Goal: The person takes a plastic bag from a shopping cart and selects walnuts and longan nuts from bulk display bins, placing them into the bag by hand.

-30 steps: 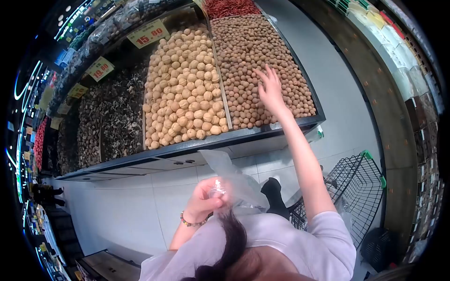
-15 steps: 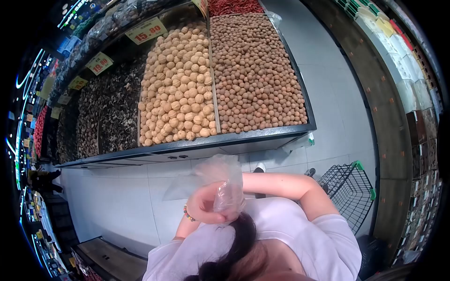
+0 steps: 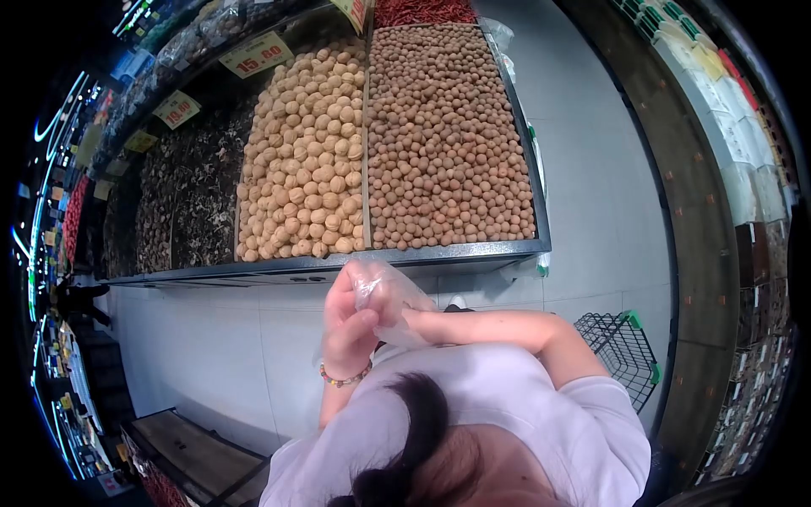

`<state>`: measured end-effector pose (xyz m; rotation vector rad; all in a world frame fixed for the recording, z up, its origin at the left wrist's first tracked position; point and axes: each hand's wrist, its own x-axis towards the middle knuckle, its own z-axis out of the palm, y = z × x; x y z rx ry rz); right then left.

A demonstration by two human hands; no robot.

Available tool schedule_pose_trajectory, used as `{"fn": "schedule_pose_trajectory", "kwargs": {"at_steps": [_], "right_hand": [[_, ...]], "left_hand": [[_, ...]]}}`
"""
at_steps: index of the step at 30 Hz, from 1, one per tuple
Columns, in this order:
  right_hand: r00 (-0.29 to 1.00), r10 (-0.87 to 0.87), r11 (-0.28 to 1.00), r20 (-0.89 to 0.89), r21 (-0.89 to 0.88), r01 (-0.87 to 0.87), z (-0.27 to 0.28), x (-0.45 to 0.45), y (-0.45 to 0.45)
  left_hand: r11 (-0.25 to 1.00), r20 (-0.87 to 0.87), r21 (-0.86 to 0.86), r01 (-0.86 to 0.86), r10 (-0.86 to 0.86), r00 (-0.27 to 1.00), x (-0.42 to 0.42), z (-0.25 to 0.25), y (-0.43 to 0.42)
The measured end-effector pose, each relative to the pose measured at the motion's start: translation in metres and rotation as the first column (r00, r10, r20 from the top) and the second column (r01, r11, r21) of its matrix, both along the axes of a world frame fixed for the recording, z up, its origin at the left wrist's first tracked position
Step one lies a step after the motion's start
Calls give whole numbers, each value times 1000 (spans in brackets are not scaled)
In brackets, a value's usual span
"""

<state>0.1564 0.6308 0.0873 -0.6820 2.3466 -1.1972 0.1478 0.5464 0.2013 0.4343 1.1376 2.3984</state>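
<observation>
My left hand point(image 3: 348, 317), with a beaded bracelet at the wrist, is closed on a clear plastic bag point(image 3: 410, 325) in front of my chest. Against it, partly behind and inside the thin plastic, is my right hand point(image 3: 391, 296); its fingers are blurred by the film, so their grip is unclear. Just beyond both hands is the dark front edge of a bin display. It holds large pale walnuts point(image 3: 308, 169) and, to their right, smaller brown round nuts or dried fruit point(image 3: 448, 144).
Dark dried goods point(image 3: 207, 182) fill bins at the left, under price signs point(image 3: 256, 55). Red dried chillies point(image 3: 422, 12) lie at the far end. A wire shopping cart point(image 3: 621, 351) stands at the right. A low dark table point(image 3: 198, 452) is at the lower left.
My right hand has come back from the brown round goods to the bag at my left hand. Both hands now sit slightly higher and closer to the display edge.
</observation>
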Motion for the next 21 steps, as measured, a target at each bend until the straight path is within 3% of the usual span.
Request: {"fn": "schedule_pose_trajectory", "kwargs": {"at_steps": [5, 8, 9, 12, 15, 18, 19, 21], "right_hand": [[990, -58, 990, 126, -118, 73, 27, -19, 12], [966, -30, 998, -257, -58, 15, -20, -32, 7], [961, 40, 992, -272, 128, -4, 0, -37, 15], [998, -10, 995, -62, 101, 17, 37, -52, 25], [904, -61, 998, -423, -44, 47, 33, -67, 36], [1000, 23, 989, -10, -145, -24, 64, -88, 55], [997, 64, 984, 37, -168, -57, 90, -87, 66], [986, 20, 941, 163, -336, 37, 90, -90, 87]], "left_hand": [[983, -31, 108, -149, 154, 988, -10, 6, -5], [941, 10, 295, -165, 169, 986, -19, 5, -12], [914, 41, 381, -139, 134, 990, -21, 2, -18], [868, 59, 463, -180, 173, 983, -31, -1, -27], [873, 110, 380, -304, 284, 953, -37, 4, -26], [875, 173, 282, -393, 356, 918, -45, 6, -24], [872, 172, 250, -422, 389, 905, -47, 7, -23], [857, 165, 185, -480, 455, 875, -52, 11, -23]]}}
